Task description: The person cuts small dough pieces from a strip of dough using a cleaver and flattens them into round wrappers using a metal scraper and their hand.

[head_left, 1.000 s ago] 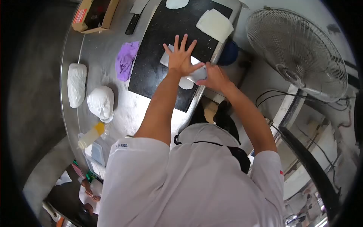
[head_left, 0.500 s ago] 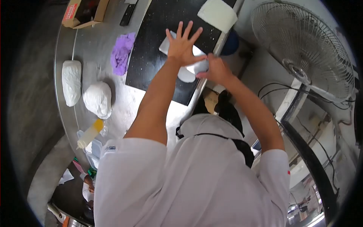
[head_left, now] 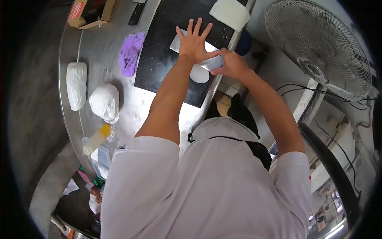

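Observation:
A broad, shiny metal blade, like a cleaver's (head_left: 214, 63), lies flat on the black board (head_left: 157, 63). Over its middle my left hand (head_left: 193, 47) is pressed palm down, fingers spread wide. My right hand (head_left: 234, 65) is closed around the near right end of the blade, hiding any handle. Beside the blade's lower edge rests a thin white round of what looks like dough (head_left: 199, 74). Whatever lies under the blade is hidden.
A white folded cloth or pad (head_left: 229, 15) sits at the board's far right corner. Leftward are a purple cloth (head_left: 130, 53), a black-handled knife (head_left: 136, 14), two white wrapped bundles (head_left: 104, 101), a squeeze bottle (head_left: 95, 140) and a cardboard box (head_left: 90, 14). A fan (head_left: 318, 47) stands right.
The view has shifted slightly. My right hand and the blade's near end have moved a little farther forward, and more of the white round shows. My left hand stays spread on the blade.

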Available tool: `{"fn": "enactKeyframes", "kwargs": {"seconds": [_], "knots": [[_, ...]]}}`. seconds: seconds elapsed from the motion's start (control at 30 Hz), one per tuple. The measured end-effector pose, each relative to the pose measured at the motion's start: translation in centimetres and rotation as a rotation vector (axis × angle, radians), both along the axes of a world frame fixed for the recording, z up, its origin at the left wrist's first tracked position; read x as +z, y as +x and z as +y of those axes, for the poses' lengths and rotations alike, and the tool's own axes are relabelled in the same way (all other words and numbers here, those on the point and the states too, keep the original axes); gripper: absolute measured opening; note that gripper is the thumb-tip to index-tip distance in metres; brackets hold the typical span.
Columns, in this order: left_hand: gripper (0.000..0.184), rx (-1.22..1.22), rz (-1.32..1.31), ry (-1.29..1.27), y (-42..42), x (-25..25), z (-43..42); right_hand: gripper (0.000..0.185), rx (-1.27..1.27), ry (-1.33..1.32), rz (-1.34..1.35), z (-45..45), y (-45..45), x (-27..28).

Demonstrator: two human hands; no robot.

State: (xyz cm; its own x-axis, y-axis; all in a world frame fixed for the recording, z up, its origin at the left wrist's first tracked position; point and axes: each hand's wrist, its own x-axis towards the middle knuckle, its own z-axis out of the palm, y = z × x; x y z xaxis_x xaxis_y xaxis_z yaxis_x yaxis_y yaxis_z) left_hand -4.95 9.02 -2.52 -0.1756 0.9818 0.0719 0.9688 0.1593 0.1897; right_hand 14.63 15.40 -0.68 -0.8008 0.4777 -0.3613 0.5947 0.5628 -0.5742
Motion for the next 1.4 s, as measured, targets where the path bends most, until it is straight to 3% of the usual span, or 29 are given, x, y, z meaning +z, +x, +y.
{"fn": "enactKeyframes", "kwargs": {"seconds": [0.13,0.23,0.3,0.33,0.47,0.63,0.77,0.83,0.93,1.1,1.17,1.23,1.4], "knots": [[0.113,-0.169,-0.144,-0.019,3.5,-0.3,-5.8,0.087,-0.04,-0.144,-0.034,-6.2,4.7,-1.1],[0.116,-0.249,-0.151,-0.177,5.0,0.6,-4.0,0.085,-0.125,-0.078,0.046,-7.0,5.6,-0.9],[0.115,-0.192,-0.122,-0.061,4.6,0.5,-2.8,0.083,-0.171,-0.147,0.032,-5.7,5.9,-1.0],[0.115,-0.125,-0.043,-0.09,4.2,0.8,-2.1,0.083,-0.13,-0.149,0.124,-3.6,5.2,-1.0],[0.123,0.055,0.02,-0.009,1.5,-1.0,-1.0,0.082,0.12,-0.012,0.008,0.8,1.1,0.6],[0.123,-0.065,-0.092,-0.152,4.5,0.5,-4.6,0.08,0.063,-0.229,-0.124,-2.9,4.0,0.6],[0.121,-0.052,-0.084,-0.093,4.0,-0.1,-1.3,0.078,-0.007,-0.2,-0.112,-0.3,4.0,-1.0],[0.119,0.018,-0.062,0.046,3.6,-0.6,-1.3,0.081,0.162,-0.058,0.132,1.7,3.7,-1.8],[0.12,0.103,-0.05,0.052,2.5,-0.5,0.0,0.088,0.307,0.029,-0.01,5.1,0.5,-0.4],[0.121,-0.048,-0.055,-0.124,4.6,-0.1,-2.7,0.09,0.196,-0.046,0.091,0.9,4.8,-2.8],[0.121,-0.064,-0.096,-0.114,3.9,-0.9,-1.6,0.088,0.213,-0.238,0.108,2.4,4.5,-2.2],[0.121,0.031,-0.082,0.087,4.0,-1.3,-0.4,0.084,0.26,-0.1,0.195,4.2,4.3,-3.3],[0.121,0.05,0.012,0.047,1.9,-1.0,1.3,0.088,0.288,-0.045,0.111,5.5,1.0,-2.1]]}}
